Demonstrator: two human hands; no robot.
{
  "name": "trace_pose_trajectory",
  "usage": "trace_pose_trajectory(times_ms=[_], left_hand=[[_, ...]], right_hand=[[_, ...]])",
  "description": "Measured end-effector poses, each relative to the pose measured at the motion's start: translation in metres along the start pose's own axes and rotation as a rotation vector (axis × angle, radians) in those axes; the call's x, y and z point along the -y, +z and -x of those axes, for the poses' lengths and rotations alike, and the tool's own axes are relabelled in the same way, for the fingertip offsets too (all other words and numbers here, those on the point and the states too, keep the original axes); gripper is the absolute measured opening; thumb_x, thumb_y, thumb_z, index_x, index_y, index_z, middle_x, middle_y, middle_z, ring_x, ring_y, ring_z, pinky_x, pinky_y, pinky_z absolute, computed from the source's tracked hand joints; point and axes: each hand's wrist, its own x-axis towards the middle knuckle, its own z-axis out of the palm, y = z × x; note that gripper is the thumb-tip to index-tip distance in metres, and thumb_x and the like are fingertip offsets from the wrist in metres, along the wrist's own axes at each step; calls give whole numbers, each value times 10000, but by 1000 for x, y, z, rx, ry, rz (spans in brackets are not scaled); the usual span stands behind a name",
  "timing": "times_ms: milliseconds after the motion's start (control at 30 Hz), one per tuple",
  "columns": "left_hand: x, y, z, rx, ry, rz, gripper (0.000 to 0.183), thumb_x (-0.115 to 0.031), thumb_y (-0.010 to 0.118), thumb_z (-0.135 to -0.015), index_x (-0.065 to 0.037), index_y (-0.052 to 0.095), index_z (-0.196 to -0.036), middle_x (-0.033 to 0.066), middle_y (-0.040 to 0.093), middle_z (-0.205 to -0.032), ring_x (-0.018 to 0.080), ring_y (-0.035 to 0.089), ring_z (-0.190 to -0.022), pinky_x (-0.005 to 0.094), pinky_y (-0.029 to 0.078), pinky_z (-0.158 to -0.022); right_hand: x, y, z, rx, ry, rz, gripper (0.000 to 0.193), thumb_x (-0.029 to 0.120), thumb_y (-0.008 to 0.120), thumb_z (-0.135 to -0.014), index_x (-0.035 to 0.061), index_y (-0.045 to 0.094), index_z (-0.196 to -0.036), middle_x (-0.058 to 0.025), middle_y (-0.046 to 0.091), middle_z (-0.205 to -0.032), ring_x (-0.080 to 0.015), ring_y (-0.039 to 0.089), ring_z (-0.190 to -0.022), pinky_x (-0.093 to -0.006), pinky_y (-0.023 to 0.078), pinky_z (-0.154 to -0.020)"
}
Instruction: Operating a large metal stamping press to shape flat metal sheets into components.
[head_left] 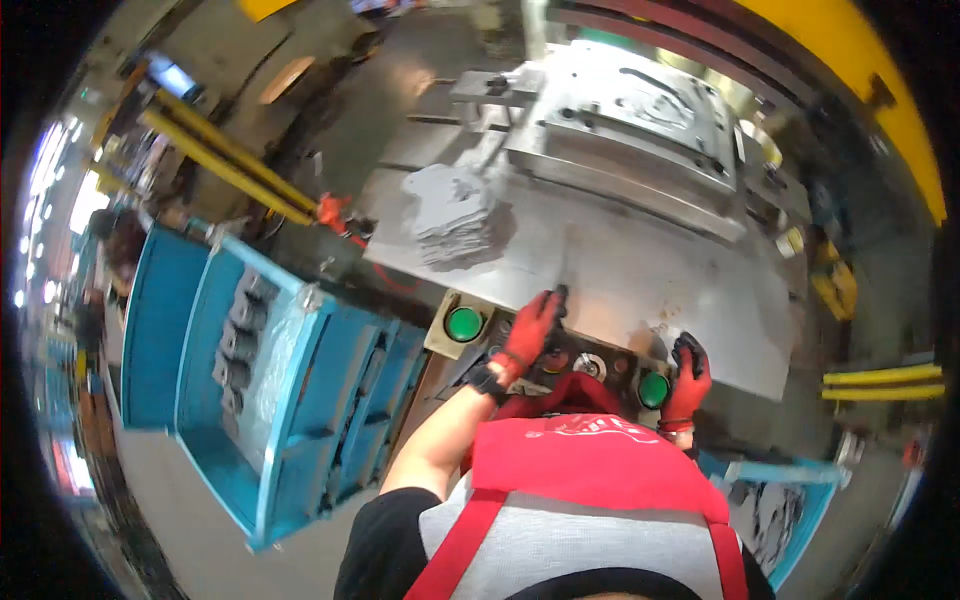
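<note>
My left hand (532, 328), in a red glove with black fingertips, is over the front edge of the metal table (600, 240). Its fingers stretch forward and nothing shows in them. My right hand (688, 382), gloved the same way, is just right of a green push button (654, 390), fingers loosely extended with nothing visible in them; I cannot tell whether it touches the button. Another green push button (463, 324) lies left of my left hand. A stack of flat grey metal plates (452, 215) rests on the table's left part.
Beyond the table's middle stands a heavy metal die block (630, 130) inside a press. At the left a blue bin (290, 430) holds metal parts and clear plastic film. Another blue bin (815, 510) with dark parts is at lower right. Yellow bars (230, 165) stand at far left.
</note>
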Motion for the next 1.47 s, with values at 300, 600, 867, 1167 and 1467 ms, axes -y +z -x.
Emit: trace_pose_trajectory(times_ms=[300,600,867,1167,1467], left_hand=[[-19,14,22,-234,275,-861,341,-344,517,-792,-36,575,-928,182,565,-790,316,568,-787,425,456,-629],[8,-19,93,-116,-26,-235,481,-447,467,-839,-3,575,-991,224,591,-943,374,556,-900,424,427,-800],[40,-120,137,-21,-51,-27,459,-453,501,-830,-21,588,-957,190,602,-849,310,579,-813,407,440,-726],[33,-242,152,65,-156,371,351,-302,482,-898,0,568,-1055,76,624,-925,141,583,-807,272,461,-742],[17,-229,70,441,-293,577,324,-269,464,-914,-27,541,-1114,45,608,-939,132,578,-847,277,470,-775]], right_hand=[[-24,-8,-6,256,62,28,284,127,519,-874,-56,534,-1090,-139,593,-1045,-209,566,-944,-315,440,-859],[-50,25,4,395,25,161,350,102,522,-862,-80,469,-1156,-181,574,-1101,-220,561,-970,-325,438,-850],[8,139,95,634,12,237,285,96,526,-857,-37,542,-1108,-104,588,-1021,-168,542,-907,-279,423,-819],[77,267,102,860,-457,575,366,98,611,-778,42,541,-1132,-130,595,-1014,-205,565,-937,-285,423,-830],[85,356,-24,587,-741,679,464,151,630,-759,92,493,-1199,-125,566,-1077,-241,543,-961,-334,421,-826]])
